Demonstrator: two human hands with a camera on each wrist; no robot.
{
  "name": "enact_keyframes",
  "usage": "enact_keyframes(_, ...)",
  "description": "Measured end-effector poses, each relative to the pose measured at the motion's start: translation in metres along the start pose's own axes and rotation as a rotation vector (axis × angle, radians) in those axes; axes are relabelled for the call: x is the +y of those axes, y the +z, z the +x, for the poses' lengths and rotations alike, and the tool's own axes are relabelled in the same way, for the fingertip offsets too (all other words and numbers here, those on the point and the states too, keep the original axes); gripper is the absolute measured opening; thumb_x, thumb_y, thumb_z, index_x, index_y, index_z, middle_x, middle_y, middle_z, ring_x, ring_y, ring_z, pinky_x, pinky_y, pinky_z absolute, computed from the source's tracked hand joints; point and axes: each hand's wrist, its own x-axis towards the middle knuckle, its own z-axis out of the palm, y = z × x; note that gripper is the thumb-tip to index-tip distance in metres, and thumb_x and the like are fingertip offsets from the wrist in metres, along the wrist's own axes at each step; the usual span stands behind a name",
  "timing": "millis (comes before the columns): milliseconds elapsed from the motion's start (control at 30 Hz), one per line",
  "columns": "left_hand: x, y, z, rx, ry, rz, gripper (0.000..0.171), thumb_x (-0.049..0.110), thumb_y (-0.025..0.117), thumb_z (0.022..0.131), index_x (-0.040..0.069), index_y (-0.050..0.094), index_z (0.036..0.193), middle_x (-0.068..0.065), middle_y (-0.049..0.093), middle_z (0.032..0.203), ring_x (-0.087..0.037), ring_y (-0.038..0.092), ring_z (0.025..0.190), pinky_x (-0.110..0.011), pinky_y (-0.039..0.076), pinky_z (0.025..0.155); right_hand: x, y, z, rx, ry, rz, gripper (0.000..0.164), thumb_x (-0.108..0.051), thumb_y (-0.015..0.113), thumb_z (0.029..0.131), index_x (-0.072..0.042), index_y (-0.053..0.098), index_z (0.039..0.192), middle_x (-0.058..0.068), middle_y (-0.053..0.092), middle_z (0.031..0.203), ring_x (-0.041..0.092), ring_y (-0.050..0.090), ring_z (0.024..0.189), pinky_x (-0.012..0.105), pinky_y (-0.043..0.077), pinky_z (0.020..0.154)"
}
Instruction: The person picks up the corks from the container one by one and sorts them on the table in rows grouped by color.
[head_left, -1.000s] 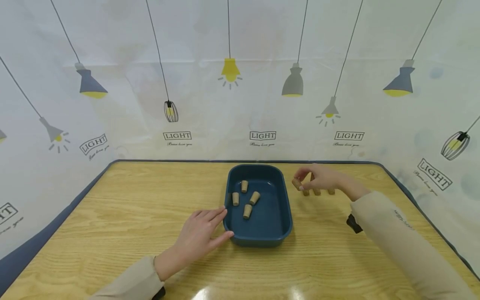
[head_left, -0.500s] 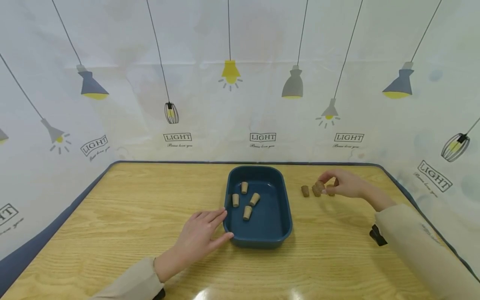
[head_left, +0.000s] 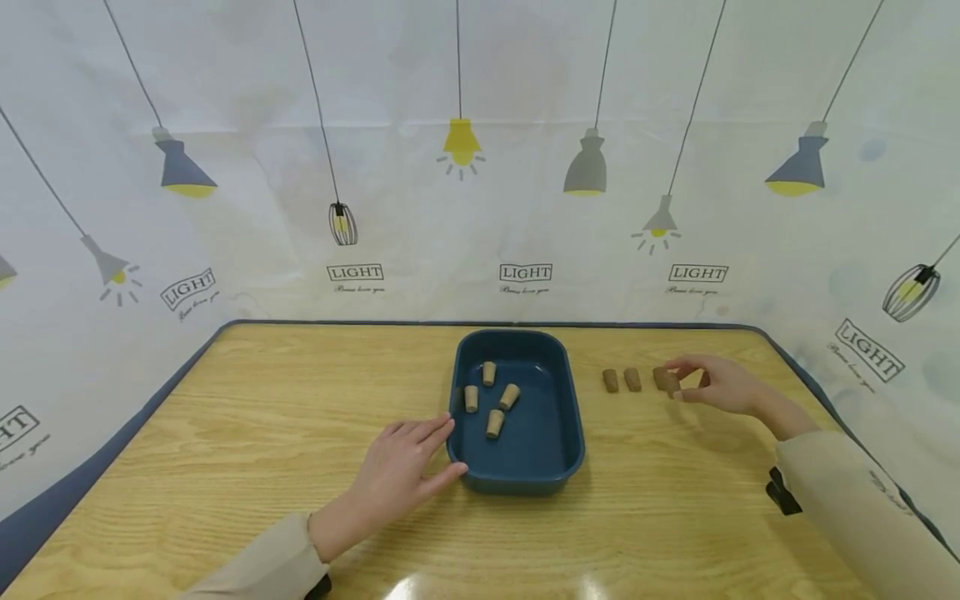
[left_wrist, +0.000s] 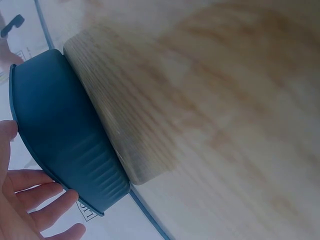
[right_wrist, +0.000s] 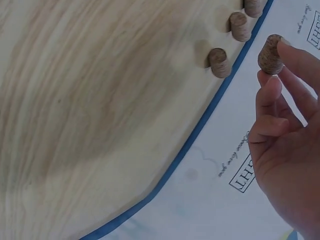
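My right hand [head_left: 722,385] pinches a tapered cork stopper [right_wrist: 270,56] between thumb and fingers, at the right end of a short row of corks. In the head view the held cork overlaps the row's rightmost cork [head_left: 659,377]. Two more, a middle cork [head_left: 632,380] and a left cork [head_left: 611,381], sit to its left. My left hand [head_left: 401,467], fingers extended, touches the left rim of a deep blue rectangular dish [head_left: 538,425]. Several corks lie inside that dish, among them a tilted cork [head_left: 509,396]. The left wrist view shows fingertips along the dish's rim [left_wrist: 34,161].
All of this stands on a light wood-grain table [head_left: 285,400] with a dark blue edge. Behind it hangs a white backdrop [head_left: 420,208] printed with lamps and the word LIGHT, wrapping round both sides.
My right hand has carried the cork rightward, from beside the dish, past the row, to its right end. My left hand and the corks in the dish have stayed put.
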Motion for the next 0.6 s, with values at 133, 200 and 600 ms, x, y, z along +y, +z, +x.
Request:
enact_keyframes(133,0.0,-0.001,0.0,0.005,-0.001,-0.003,0.06,0.054,0.049,0.083,0.005,0.059,0.116,-0.006,0.054,0.12,-0.021,0.053,0.102,-0.04,0.04,0.085,0.009,0.003,-0.001,0.026,0.009,0.003,0.043,-0.015,0.061,0.084,0.008,0.049,0.118,0.019,0.054,0.103,0.019,0.053,0.075,0.033,0.045,0.062)
enact_keyframes(200,-0.001,-0.001,-0.001,0.009,0.002,-0.008,0.06,0.053,0.049,0.083,0.005,0.059,0.116,-0.006,0.054,0.12,-0.021,0.053,0.101,-0.04,0.04,0.085,0.013,0.005,-0.002,0.046,0.007,0.01,0.04,-0.012,0.061,0.083,0.008,0.051,0.117,0.02,0.054,0.103,0.021,0.053,0.075,0.032,0.045,0.06)
enact_keyframes(600,0.0,-0.003,0.0,-0.007,-0.001,-0.014,0.06,0.054,0.048,0.083,0.005,0.058,0.117,-0.006,0.053,0.121,-0.021,0.052,0.102,-0.04,0.04,0.085,0.04,0.011,-0.01,0.11,0.113,-0.01,0.042,-0.012,0.061,0.084,0.01,0.049,0.118,0.027,0.051,0.107,0.028,0.052,0.079,0.035,0.043,0.06)
